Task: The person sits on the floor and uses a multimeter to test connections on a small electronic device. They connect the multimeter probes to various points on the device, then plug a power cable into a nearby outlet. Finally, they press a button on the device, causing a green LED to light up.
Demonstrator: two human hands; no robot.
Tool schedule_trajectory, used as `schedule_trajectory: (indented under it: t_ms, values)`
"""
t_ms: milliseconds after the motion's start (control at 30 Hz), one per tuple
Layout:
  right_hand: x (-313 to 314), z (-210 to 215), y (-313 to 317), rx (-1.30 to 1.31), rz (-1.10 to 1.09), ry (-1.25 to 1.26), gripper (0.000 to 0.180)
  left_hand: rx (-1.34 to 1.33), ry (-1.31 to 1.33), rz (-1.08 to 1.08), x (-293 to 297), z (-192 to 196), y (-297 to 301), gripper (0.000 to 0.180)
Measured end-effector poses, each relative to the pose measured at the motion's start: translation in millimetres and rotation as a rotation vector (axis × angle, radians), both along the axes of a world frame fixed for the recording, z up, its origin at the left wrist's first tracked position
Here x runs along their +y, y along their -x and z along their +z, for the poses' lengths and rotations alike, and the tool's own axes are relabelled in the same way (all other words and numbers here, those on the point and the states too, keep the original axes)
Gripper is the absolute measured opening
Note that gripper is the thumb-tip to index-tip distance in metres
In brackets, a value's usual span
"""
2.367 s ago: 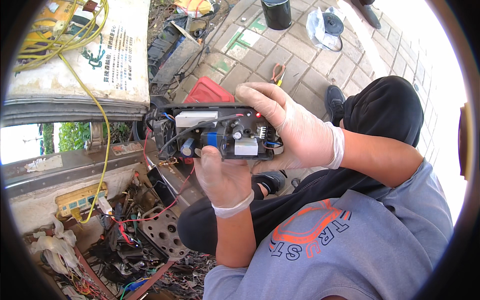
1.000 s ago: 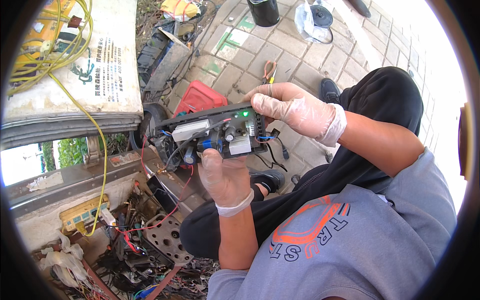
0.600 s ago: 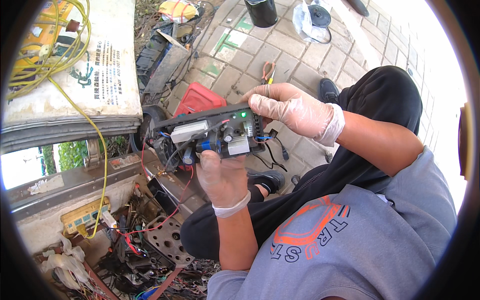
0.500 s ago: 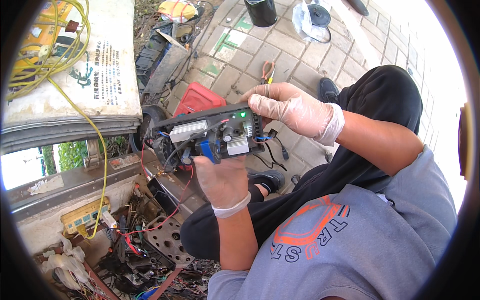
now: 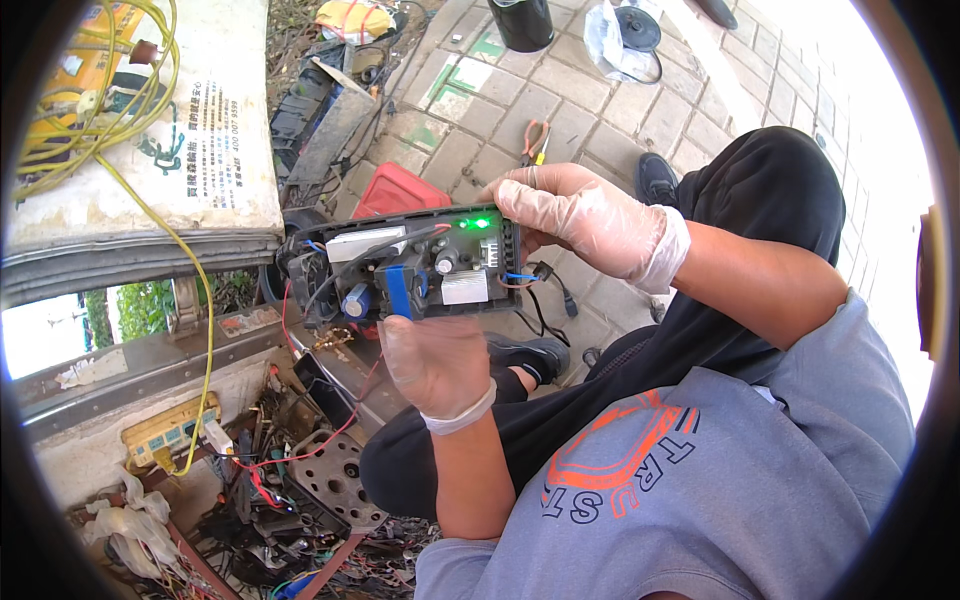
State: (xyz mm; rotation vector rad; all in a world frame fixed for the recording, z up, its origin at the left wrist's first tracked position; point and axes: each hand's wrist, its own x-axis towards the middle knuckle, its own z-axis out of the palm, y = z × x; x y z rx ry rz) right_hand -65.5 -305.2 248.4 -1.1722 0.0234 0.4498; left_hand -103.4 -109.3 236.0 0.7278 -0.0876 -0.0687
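Both hands wear thin clear gloves and hold an opened power supply [image 5: 432, 262], a black case with its circuit board facing me. White heat sinks, a transformer wrapped in blue tape and a blue capacitor show on the board. Green lights glow near its upper right corner. My right hand [image 5: 595, 222] grips that corner, thumb on the front and fingers behind. From below, my left hand [image 5: 437, 365] supports the lower edge, its thumb against the case and its other fingers partly hidden. A red wire [image 5: 372, 385] hangs from the unit's left side, and a black cord [image 5: 548, 315] from its right.
At lower left, a power strip [image 5: 172, 432] with a yellow cable [image 5: 208, 330] sits above jumbled scraps and a perforated metal plate [image 5: 340, 480]. Beyond the unit are a red box [image 5: 398, 190] and pliers [image 5: 536, 140] on the paving. A black bucket [image 5: 522, 22] stands farther off.
The power supply has tilted so its board faces me more fully, and its left end has shifted left. Its green glow looks wider. My left hand has moved slightly left.
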Motion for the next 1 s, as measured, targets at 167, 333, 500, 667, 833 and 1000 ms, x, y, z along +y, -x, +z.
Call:
schedule_trajectory:
  t_ms: [167, 333, 500, 667, 833, 1000]
  values:
    - [0, -1, -1, -0.003, -0.011, 0.009, 0.057, -0.003, -0.023, 0.036, -1, -3, -1, 0.056]
    - [-1, 1, -1, -0.020, 0.012, -0.005, 0.057, 0.055, 0.028, 0.013, 0, -2, -1, 0.055]
    - [-2, 4, 0, 0.035, 0.092, 0.012, 0.055, 0.095, 0.068, 0.018, -2, 1, -2, 0.056]
    - [4, -5, 7, -0.095, 0.165, -0.038, 0.048, 0.080, 0.090, 0.039, -4, 2, -5, 0.060]
    - [1, -9, -6, -0.160, -0.007, -0.029, 0.046, 0.219, 0.009, 0.045, -4, 4, -3, 0.061]
    - [15, -3, -24, -0.112, -0.304, 0.073, 0.052, 0.265, -0.113, 0.073, -21, 0, 6, 0.053]
